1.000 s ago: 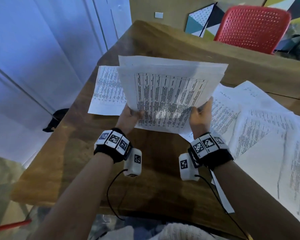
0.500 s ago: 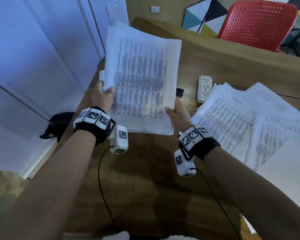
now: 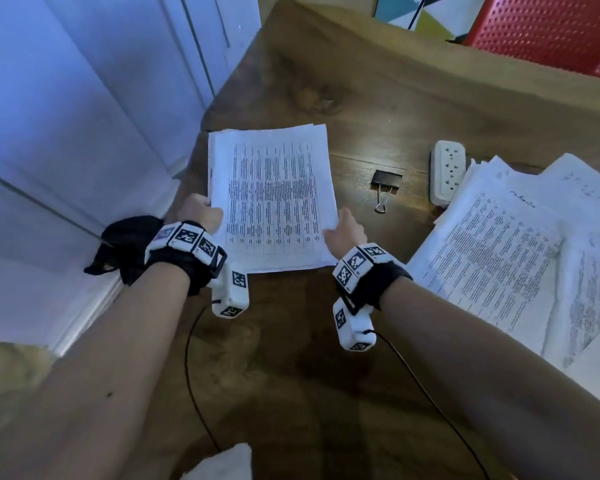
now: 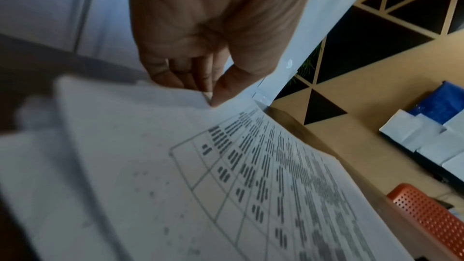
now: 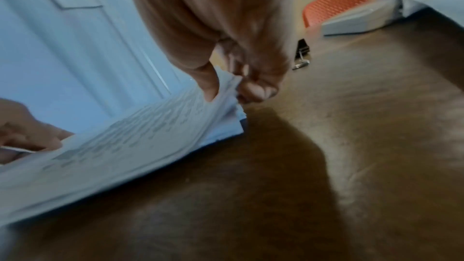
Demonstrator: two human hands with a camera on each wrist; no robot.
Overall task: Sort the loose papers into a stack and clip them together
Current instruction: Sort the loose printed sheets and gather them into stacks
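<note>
A squared-up stack of printed papers [image 3: 272, 199] lies low over the wooden table [image 3: 378, 98], held at both long sides. My left hand [image 3: 201, 213] pinches its left edge, thumb on top [image 4: 223, 88]. My right hand [image 3: 342, 228] pinches the right edge [image 5: 226, 90], thumb above and curled fingers below. A black binder clip [image 3: 386, 183] with silver handles lies on the table just right of the stack, also seen in the right wrist view [image 5: 302, 51]. More loose printed sheets [image 3: 520, 258] are spread at the right.
A white power strip [image 3: 447, 173] lies between the clip and the loose sheets. A red perforated chair [image 3: 548, 29] stands behind the table. White doors [image 3: 84, 98] run along the left, with a black object [image 3: 125, 247] on the floor beside the table's left edge.
The stack went from landscape and raised to portrait, then came down to the table surface. The head view tilted downward, bringing the binder clip into view.
</note>
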